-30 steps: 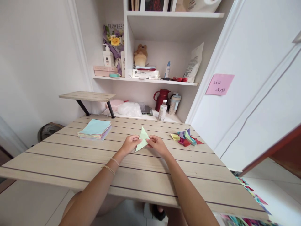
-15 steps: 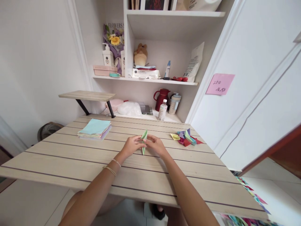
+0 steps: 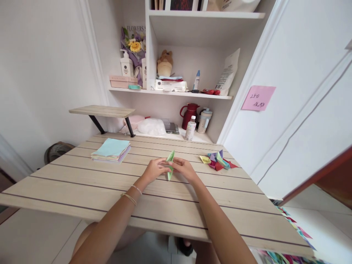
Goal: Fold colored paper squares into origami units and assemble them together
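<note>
Under white shelves [image 3: 206,15], at my slatted wooden table [image 3: 165,207], I hold a folded green paper [image 3: 170,174] edge-on.
It shows me a narrow edge now, not the flat triangle of a second ago, so I judge the folding to be at turning or opening the piece. My left hand [image 3: 154,170] and right hand [image 3: 184,169] both pinch it, over the table's middle. A stack of square paper [image 3: 111,147] lies toward the far left corner, a pile of folded paper pieces [image 3: 219,160] near the right edge. Past the far edge stand a red jug [image 3: 190,114] and a bottle [image 3: 190,129]; a pink note [image 3: 258,98] hangs on the right wall [image 3: 291,66].
</note>
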